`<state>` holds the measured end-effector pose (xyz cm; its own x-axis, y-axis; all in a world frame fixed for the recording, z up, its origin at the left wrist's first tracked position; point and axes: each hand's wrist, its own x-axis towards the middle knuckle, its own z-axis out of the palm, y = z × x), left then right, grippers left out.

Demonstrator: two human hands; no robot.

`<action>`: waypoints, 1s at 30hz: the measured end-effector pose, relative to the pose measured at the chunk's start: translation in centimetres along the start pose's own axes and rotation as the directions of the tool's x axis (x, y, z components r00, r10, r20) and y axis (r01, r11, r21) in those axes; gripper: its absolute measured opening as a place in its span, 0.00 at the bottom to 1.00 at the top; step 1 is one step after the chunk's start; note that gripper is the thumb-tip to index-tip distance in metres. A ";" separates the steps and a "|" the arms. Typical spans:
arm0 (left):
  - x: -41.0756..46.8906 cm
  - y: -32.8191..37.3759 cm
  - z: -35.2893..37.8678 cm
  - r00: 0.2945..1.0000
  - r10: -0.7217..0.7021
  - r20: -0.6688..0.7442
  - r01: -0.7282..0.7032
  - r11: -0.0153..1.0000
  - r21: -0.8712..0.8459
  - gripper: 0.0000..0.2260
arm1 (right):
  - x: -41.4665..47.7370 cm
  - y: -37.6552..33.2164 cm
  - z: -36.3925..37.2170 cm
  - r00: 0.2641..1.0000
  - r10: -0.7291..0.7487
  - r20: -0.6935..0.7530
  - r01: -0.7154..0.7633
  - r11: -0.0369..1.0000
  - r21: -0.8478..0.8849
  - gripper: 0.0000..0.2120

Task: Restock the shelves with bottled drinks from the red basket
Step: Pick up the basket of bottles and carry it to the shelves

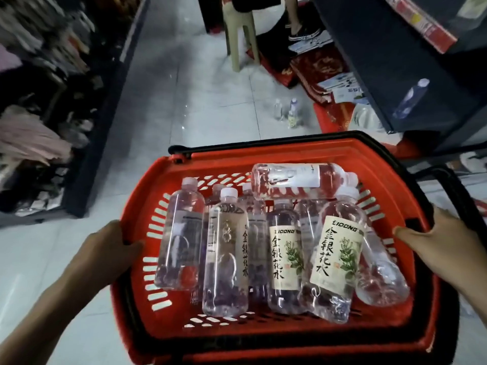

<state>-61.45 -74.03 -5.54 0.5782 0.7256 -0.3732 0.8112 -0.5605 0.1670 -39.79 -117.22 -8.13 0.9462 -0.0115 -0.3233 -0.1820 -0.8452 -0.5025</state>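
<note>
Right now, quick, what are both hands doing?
Left hand: closed on the red basket's left rim.
Right hand: closed on the basket's right rim.

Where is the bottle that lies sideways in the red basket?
In the head view, the sideways bottle lies across the far right of the red basket, on top of the other bottles, with its cap pointing right.

1. The red basket [276, 154] is open on top; its folded black handles [263, 143] lie along the rim.
2. Clear bottles [226, 256] crowd its floor, one lying across the others at upper right.
3. The tiled aisle floor [171, 88] is bare at upper centre.
4. Three small bottles [288, 111] and a plastic stool [238, 30] stand beside the dark shelf [395, 61] on the right.
</note>
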 end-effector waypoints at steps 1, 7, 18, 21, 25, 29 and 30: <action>2.1 0.4 -0.5 1.000 0.014 0.017 -0.014 1.000 0.018 0.13 | 0.8 -0.8 0.6 1.000 0.017 -0.008 -0.017 1.000 0.004 0.13; 16.5 4.6 -3.3 0.996 0.080 0.040 -0.084 0.988 0.126 0.13 | 7.9 -7.9 4.7 0.997 0.076 -0.009 -0.075 0.995 0.065 0.11; 39.5 12.5 -11.1 0.998 0.036 0.052 -0.044 0.984 0.172 0.17 | 27.5 -24.0 6.0 0.992 0.123 0.038 -0.125 0.990 0.064 0.09; 45.1 16.9 -13.4 0.992 0.110 0.065 -0.120 0.976 0.183 0.17 | 31.5 -25.9 6.0 0.981 0.194 0.009 -0.194 0.980 0.053 0.11; 53.2 20.9 -14.8 0.980 0.169 0.103 -0.187 0.961 0.202 0.20 | 36.1 -29.7 6.9 0.971 0.240 -0.018 -0.238 0.969 0.061 0.10; 62.6 25.1 -15.2 0.963 0.229 0.139 -0.250 0.954 0.164 0.18 | 41.7 -34.5 7.4 0.957 0.279 -0.079 -0.273 0.959 0.080 0.11; 65.2 26.3 -15.4 0.957 0.249 0.151 -0.273 0.948 0.166 0.18 | 43.2 -36.1 7.7 0.953 0.288 -0.098 -0.281 0.956 0.079 0.10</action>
<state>-1.09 -35.27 -11.39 0.7420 0.4941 -0.4532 0.5962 -0.7954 0.1090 5.57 -83.11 -10.09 0.8752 -0.3065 -0.3743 -0.4611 -0.7628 -0.4534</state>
